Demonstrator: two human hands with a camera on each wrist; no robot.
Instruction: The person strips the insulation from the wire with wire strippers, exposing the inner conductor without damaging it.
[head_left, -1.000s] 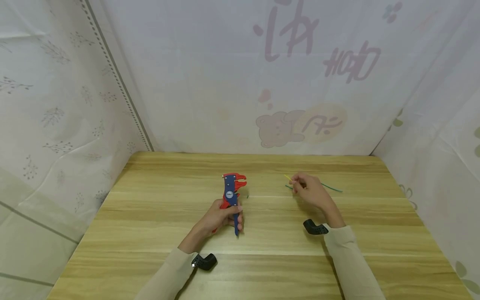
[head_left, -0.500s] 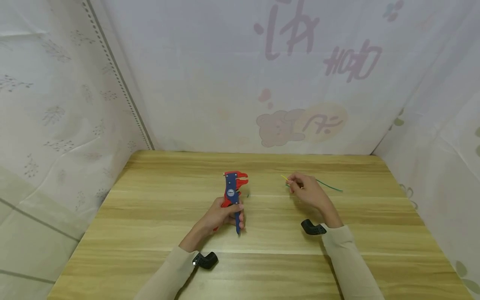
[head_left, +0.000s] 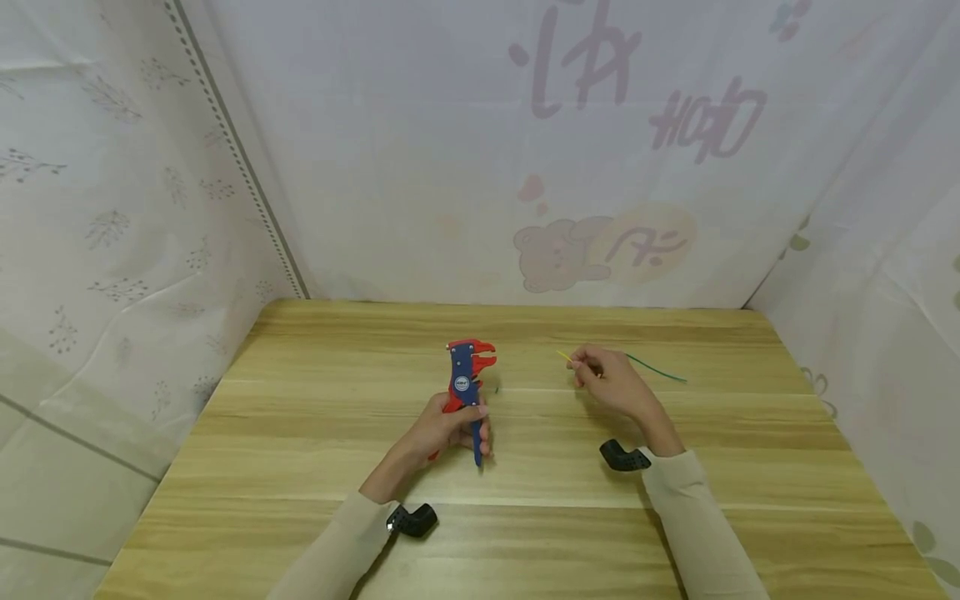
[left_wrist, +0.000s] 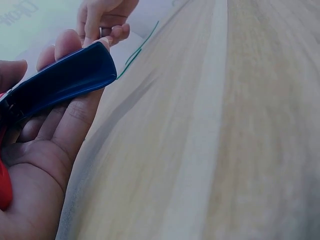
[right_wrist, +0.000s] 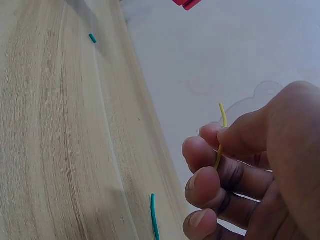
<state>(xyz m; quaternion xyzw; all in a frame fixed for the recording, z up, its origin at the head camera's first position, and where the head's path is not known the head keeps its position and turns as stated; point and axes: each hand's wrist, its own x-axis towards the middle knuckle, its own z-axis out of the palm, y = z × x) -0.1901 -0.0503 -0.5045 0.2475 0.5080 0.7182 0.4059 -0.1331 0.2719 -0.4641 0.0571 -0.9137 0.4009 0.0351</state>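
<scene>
My left hand (head_left: 448, 425) grips the handles of a red and blue wire stripper (head_left: 462, 379), held upright with its red jaws pointing right and parted. The left wrist view shows the blue handle (left_wrist: 70, 75) lying across the curled fingers. To the right, my right hand (head_left: 618, 383) pinches a thin yellow wire (right_wrist: 223, 117) between thumb and forefinger, its short end sticking out toward the stripper. The two are apart. Beneath and behind the right hand a green wire (head_left: 656, 369) lies on the table, partly hidden by that hand.
A small cut piece of green wire (right_wrist: 92, 38) lies on the wooden table (head_left: 540, 533), just right of the stripper. A printed curtain (head_left: 420, 167) hangs behind the far edge, with more cloth at both sides. A black wrist camera (head_left: 624, 456) sits on each sleeve.
My right hand has shifted slightly left with the yellow wire, covering the green wire's left end and showing more of its right part. The stripper has risen a little and moved slightly right.
</scene>
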